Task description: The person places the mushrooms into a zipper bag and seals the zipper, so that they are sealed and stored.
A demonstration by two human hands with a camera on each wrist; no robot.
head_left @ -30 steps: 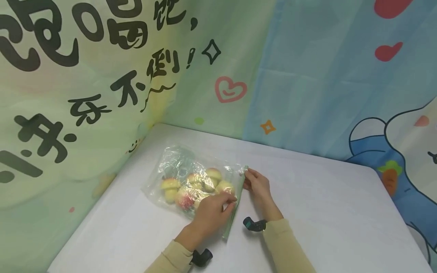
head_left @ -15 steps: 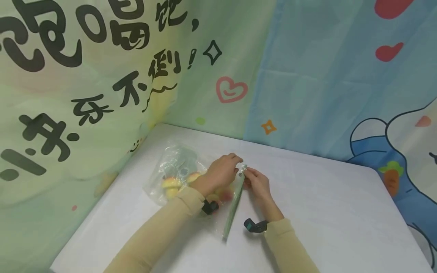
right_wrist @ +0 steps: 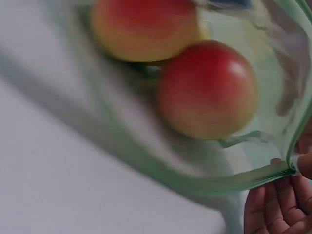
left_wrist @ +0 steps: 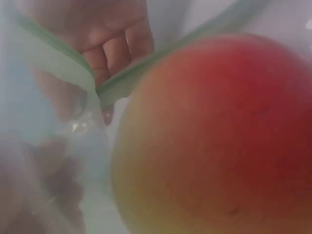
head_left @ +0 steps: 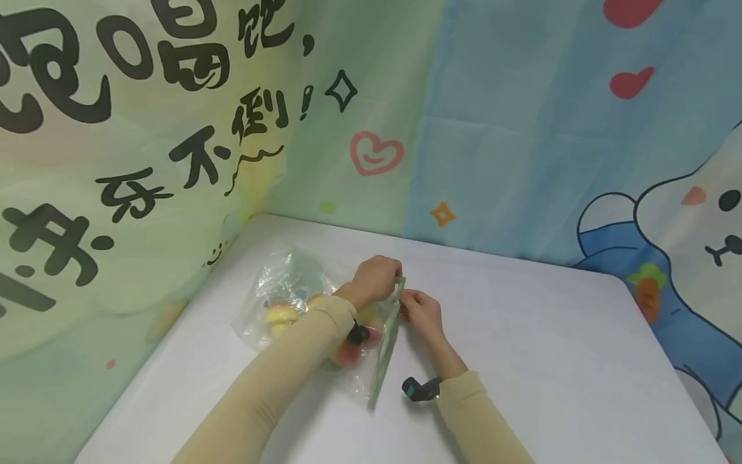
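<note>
A clear zip bag with a green closure strip lies on the table, holding several red-and-yellow round fruits. My left hand reaches across the bag and pinches the strip's far end. Just nearer and to its right, my right hand pinches the same strip. In the right wrist view, the strip's two green lips spread apart from a corner held by fingers, with a fruit between them. A fruit fills much of the left wrist view. My left forearm hides part of the bag.
The table has a white covering. A printed cloth with lettering and cartoon figures hangs along its back and left sides. A small dark wrist camera sits at my right wrist, another at my left.
My left hand has moved from the strip's middle to its far end, its forearm now crossing the bag. My right hand stays at the strip. The head view has shifted slightly.
</note>
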